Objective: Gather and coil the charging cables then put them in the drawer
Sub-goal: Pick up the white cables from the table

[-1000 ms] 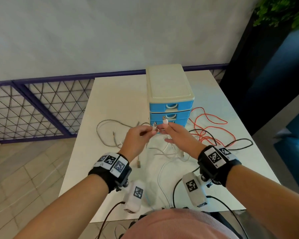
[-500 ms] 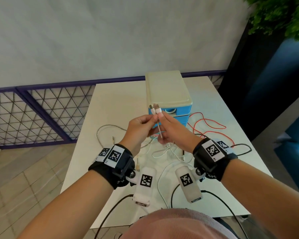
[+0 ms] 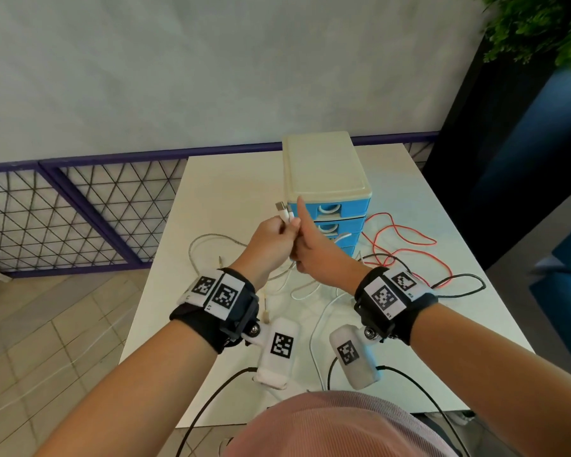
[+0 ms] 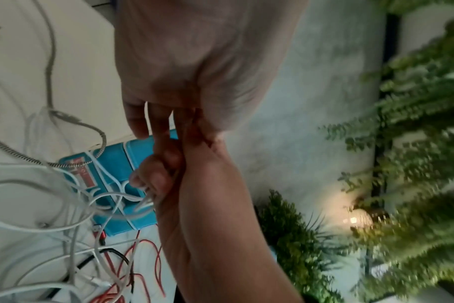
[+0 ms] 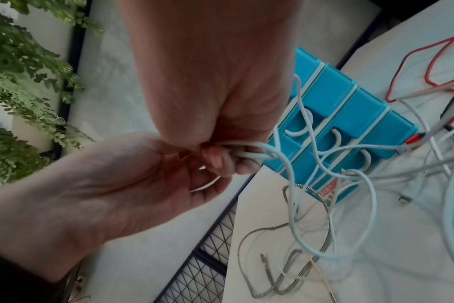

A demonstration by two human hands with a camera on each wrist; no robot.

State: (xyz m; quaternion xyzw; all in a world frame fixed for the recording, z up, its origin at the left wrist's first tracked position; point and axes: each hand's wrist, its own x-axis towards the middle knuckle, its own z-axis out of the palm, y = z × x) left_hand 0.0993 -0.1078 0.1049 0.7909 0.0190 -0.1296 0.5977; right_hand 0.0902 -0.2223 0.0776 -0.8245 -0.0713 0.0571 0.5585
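You're starting the coil: your left hand [image 3: 275, 238] pinches both plugs of the white cable [image 3: 283, 214], right hand [image 3: 314, 249] fingers curled round its strands; next, wind the slack into loops.

Drawer unit [image 3: 327, 179] lower drawers: hidden behind the hands.
Plant [image 4: 415, 164]: blurred.
Red cable [image 5: 428, 67]: cut off at the frame edge.

The drawer unit [image 3: 327, 179] stands on the table [image 3: 225, 179], far of both hands; loose cables [image 3: 406, 239] lie right and near.
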